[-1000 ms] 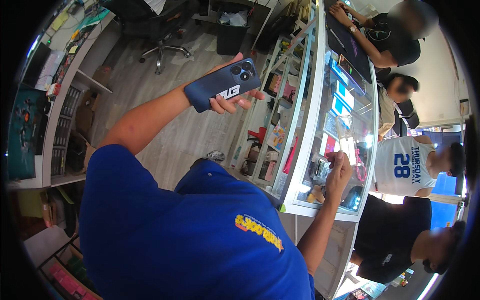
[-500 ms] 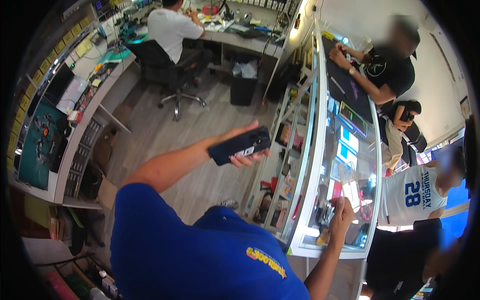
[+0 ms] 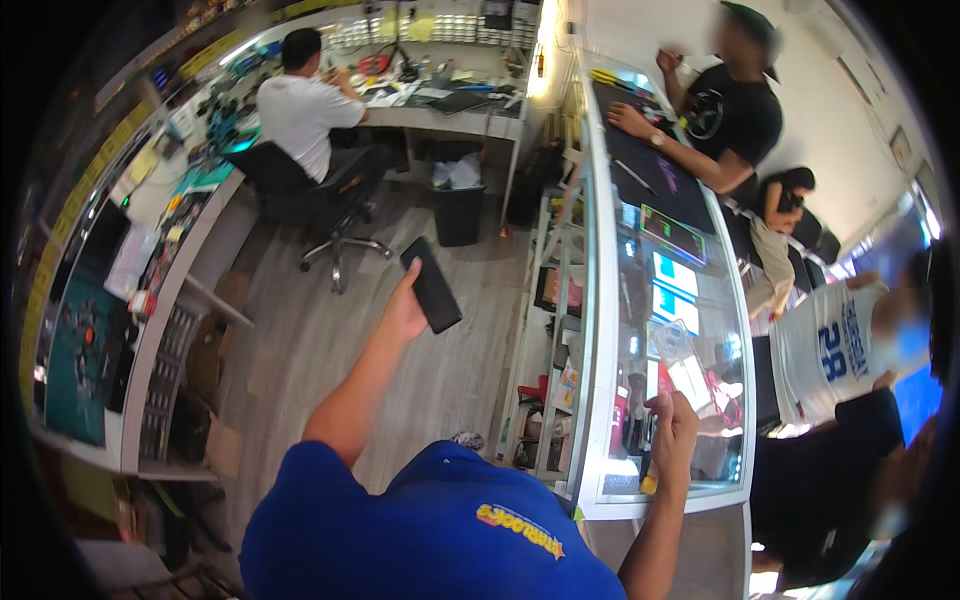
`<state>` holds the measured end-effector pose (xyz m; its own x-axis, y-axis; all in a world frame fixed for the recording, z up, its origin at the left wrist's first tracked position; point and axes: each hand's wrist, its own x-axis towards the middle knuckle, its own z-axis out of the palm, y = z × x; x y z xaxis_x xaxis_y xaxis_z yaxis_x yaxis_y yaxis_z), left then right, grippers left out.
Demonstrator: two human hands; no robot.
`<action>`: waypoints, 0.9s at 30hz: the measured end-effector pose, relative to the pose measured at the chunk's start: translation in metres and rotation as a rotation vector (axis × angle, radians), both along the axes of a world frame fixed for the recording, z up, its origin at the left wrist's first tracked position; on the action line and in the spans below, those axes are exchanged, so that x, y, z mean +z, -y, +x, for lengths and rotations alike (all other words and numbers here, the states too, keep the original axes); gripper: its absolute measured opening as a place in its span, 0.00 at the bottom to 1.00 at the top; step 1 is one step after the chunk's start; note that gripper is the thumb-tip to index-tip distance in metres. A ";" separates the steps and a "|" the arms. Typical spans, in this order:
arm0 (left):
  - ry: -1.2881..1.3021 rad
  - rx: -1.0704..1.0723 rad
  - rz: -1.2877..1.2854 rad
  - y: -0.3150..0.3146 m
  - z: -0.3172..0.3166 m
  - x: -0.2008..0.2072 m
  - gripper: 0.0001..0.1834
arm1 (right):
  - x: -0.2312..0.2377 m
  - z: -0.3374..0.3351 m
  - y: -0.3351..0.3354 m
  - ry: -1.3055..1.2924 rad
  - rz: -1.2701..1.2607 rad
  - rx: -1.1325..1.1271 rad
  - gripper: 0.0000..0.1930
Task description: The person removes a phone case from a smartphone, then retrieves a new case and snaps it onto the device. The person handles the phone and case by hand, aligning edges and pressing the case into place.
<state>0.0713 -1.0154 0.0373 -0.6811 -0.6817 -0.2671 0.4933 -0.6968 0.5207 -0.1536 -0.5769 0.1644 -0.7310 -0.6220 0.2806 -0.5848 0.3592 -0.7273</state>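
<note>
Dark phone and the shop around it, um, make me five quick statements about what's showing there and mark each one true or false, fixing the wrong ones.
1. The left hand holds the dark phone. True.
2. The right hand is over the glass display counter. True.
3. The dark phone lies on the glass display counter. False: it is in the left hand.
4. A person in a white shirt sits in the black office chair. True.
5. A black bin stands on the bench. False: the black bin stands on the floor.
</note>
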 end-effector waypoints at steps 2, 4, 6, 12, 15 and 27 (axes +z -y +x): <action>-0.037 0.057 0.032 -0.017 0.005 -0.020 0.24 | 0.000 -0.003 0.002 -0.009 -0.007 0.009 0.23; -0.070 0.071 0.078 -0.033 0.018 -0.038 0.27 | -0.003 -0.003 0.009 -0.011 -0.040 0.008 0.22; -0.256 0.047 0.077 -0.039 0.020 -0.051 0.27 | -0.008 -0.009 0.010 -0.038 -0.044 0.011 0.22; -0.557 -0.053 -0.003 -0.053 -0.039 0.048 0.30 | -0.004 -0.011 0.007 -0.037 -0.023 -0.021 0.22; -0.664 -0.138 0.018 -0.039 -0.059 0.080 0.34 | -0.002 -0.008 0.010 -0.038 0.015 -0.045 0.21; -0.441 -0.217 -0.068 0.049 -0.044 0.082 0.60 | -0.011 -0.001 0.013 -0.229 0.141 -0.081 0.26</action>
<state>0.0275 -1.0641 0.1192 -0.8472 -0.5177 0.1192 0.5245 -0.7793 0.3429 -0.1549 -0.5902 0.1536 -0.7073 -0.6089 0.3591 -0.6937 0.4998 -0.5186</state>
